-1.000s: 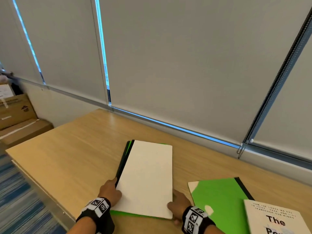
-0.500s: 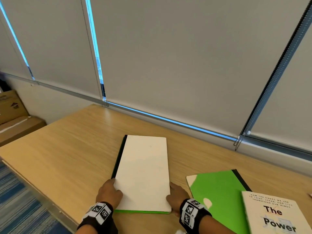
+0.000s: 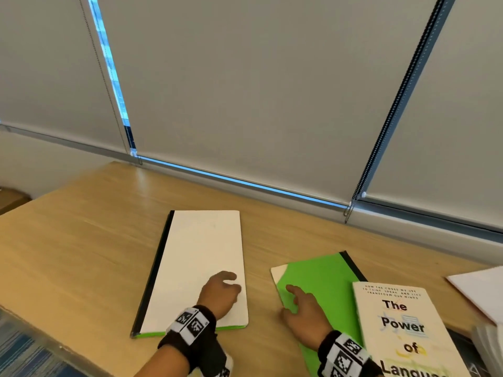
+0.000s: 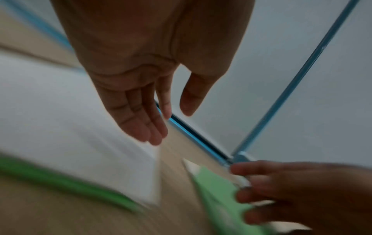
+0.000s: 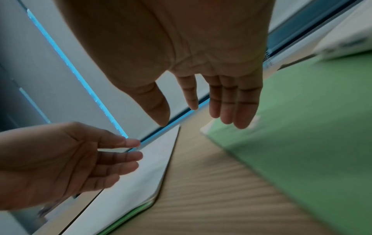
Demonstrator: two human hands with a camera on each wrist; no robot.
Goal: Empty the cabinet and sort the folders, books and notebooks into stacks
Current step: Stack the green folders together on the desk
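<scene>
A white-covered notebook (image 3: 198, 265) with a black spine lies on top of a green one, whose edge (image 3: 190, 327) shows below it, on the wooden table (image 3: 68, 240). My left hand (image 3: 220, 291) hovers over its near right corner, fingers relaxed, holding nothing. To the right lies a green notebook (image 3: 324, 289) with a black spine, partly under a cream book (image 3: 402, 330) titled "The Power of Language". My right hand (image 3: 302, 306) is over the green notebook's left edge, fingers straight and empty. In the wrist views both palms (image 4: 141, 95) (image 5: 201, 79) are open above the table.
Window blinds (image 3: 258, 91) and a sill run along the table's far edge. White papers (image 3: 481, 289) and clear sleeves (image 3: 490, 344) lie at the far right. A cardboard box (image 3: 11, 197) shows at the left, beyond the table edge.
Both hands have let go of the white notebook's near corners and shifted right: the left now hovers over its right corner, the right over the green notebook. The stack lies squared.
</scene>
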